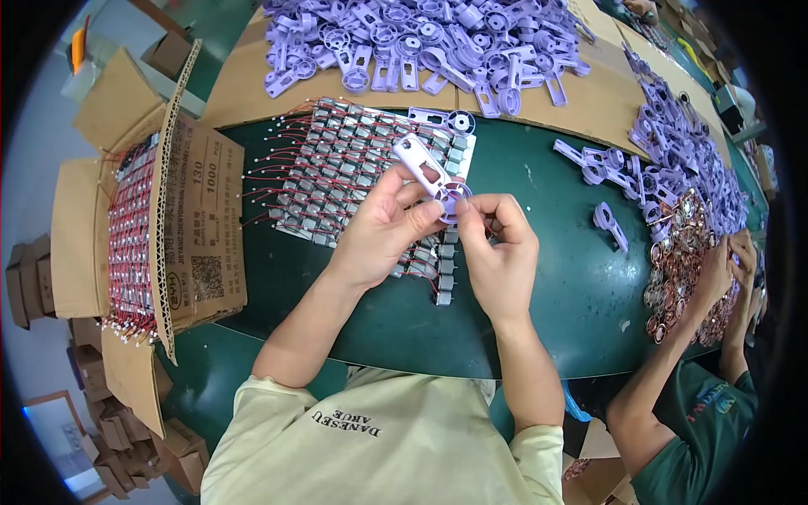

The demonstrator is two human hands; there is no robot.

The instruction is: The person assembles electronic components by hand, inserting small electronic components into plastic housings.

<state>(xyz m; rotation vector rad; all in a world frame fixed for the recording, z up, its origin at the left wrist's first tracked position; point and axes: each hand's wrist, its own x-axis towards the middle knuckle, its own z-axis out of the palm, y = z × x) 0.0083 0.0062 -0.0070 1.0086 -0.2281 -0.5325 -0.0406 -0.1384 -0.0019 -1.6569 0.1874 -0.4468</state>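
My left hand point(379, 223) grips a light purple plastic housing point(416, 157), which has a long handle with a cut-out and a round ring end. The handle points up and to the left. At the ring end, the thumb and fingers of my right hand point(503, 252) pinch the rim; whether they also hold a small part there is hidden. Beneath my hands lie rows of small grey motors point(341, 160) with red wires, on a white sheet. Another purple housing point(429, 116) rests at the far edge of these rows.
Purple housings point(412, 42) are heaped on cardboard at the back, more point(673, 151) at right. One loose housing point(609, 225) lies on the green table point(547, 311). An open carton point(210, 210) of motors stands left. At right, a co-worker's hands point(728, 265) are over copper-coloured rings point(680, 269).
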